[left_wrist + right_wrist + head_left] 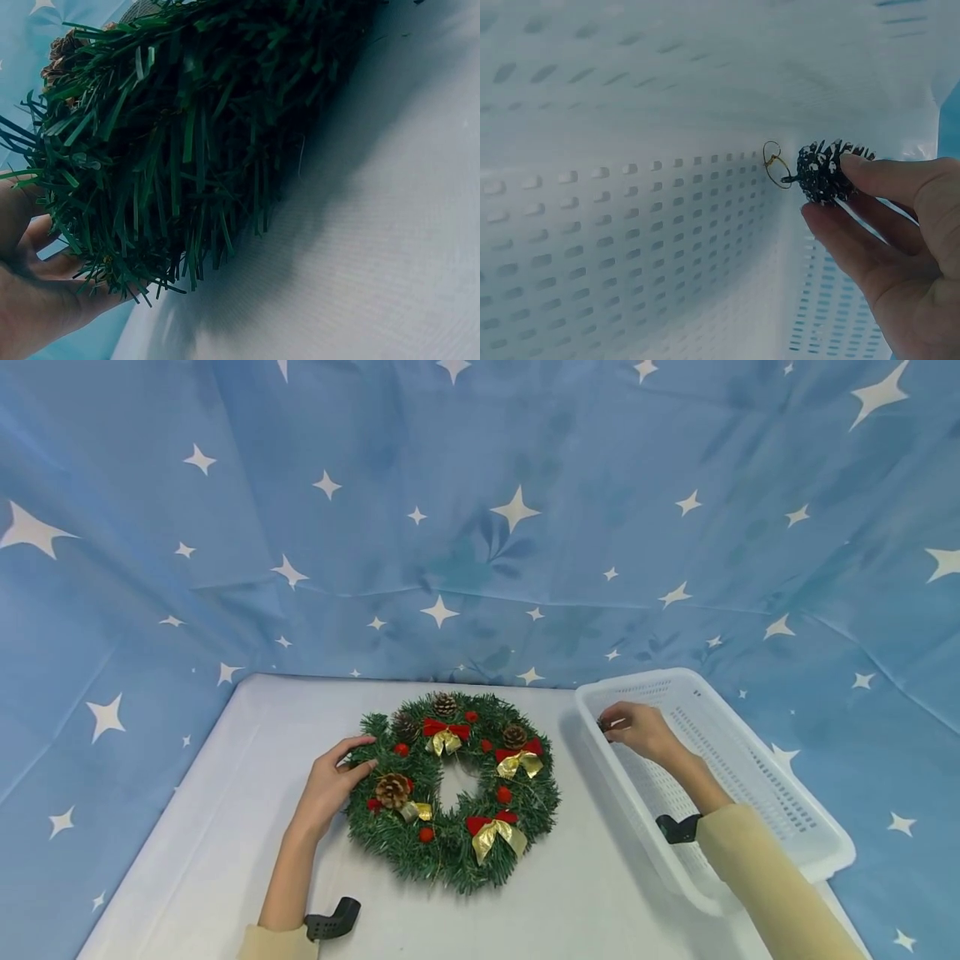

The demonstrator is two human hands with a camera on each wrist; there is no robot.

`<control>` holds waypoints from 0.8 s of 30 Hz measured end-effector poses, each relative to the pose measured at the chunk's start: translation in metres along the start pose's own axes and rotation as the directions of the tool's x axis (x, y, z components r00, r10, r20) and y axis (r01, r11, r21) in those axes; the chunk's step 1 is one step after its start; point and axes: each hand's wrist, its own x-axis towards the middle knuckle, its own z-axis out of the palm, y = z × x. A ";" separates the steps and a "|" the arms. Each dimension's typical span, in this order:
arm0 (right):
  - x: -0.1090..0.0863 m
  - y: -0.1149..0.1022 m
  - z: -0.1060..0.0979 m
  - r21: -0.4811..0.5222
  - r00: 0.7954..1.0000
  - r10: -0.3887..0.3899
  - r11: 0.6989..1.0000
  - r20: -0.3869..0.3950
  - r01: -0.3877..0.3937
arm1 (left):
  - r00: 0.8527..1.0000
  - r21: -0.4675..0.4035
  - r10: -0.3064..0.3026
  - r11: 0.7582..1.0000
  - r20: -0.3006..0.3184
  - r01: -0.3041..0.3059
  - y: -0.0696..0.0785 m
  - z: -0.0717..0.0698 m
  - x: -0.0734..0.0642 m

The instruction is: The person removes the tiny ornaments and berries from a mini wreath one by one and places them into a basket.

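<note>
A green Christmas wreath [465, 852] lies on the white table, dressed with pine cones [392, 791], red-and-gold bows [498, 835] and small red balls [504, 794]. At its left edge, my left hand [330, 785] holds the greenery between thumb and fingers. The left wrist view shows the fingers partly hidden behind the sprigs. Inside the white basket, near its left wall, my right hand [637, 731] pinches a dark pine cone [825, 172] with white-tipped scales. A thin gold cord loop [778, 166] hangs from the cone's end.
The white perforated basket [750, 760] stands at the table's right side, angled toward me. A blue star-patterned cloth [480, 552] rises behind the white table [225, 827]. Both wrists carry a black device [333, 920].
</note>
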 end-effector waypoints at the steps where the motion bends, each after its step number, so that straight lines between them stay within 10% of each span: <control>1: 0.001 0.001 0.001 0.001 1.000 0.001 1.000 0.002 -0.001 | 1.000 0.004 -0.002 1.000 0.000 0.002 0.000 0.000 0.000; 24: 0.015 0.006 0.012 -0.070 0.998 -0.062 0.996 0.018 0.063 | 0.999 0.003 0.031 1.000 -0.011 -0.031 -0.001 0.000 -0.001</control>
